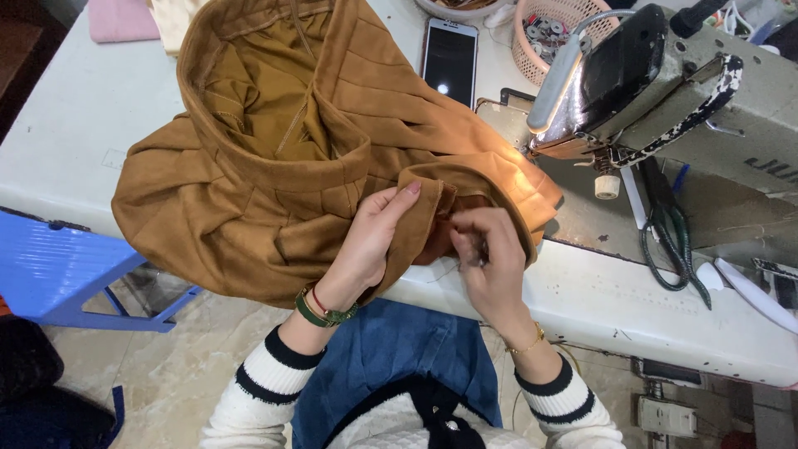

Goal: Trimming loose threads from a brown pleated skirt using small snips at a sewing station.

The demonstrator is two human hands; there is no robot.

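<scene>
Head view shows one tan-brown garment heaped on the white desk, its folded hem hanging over the near edge in front of the person. Both hands work at that hem: the left hand pinches the fabric edge between thumb and fingers, and the right hand is clenched around a small dark tool, too small to identify, pressed against the seam. The left wrist carries one green watch and one red cord; the right wrist carries one thin gold bracelet.

Just right of the garment stands one sewing machine, its head overhanging the cloth. One pair of scissors lies beneath it on the desk. Behind the garment lie one phone with a dark screen and one pink basket of small parts. One blue stool stands left of the desk.
</scene>
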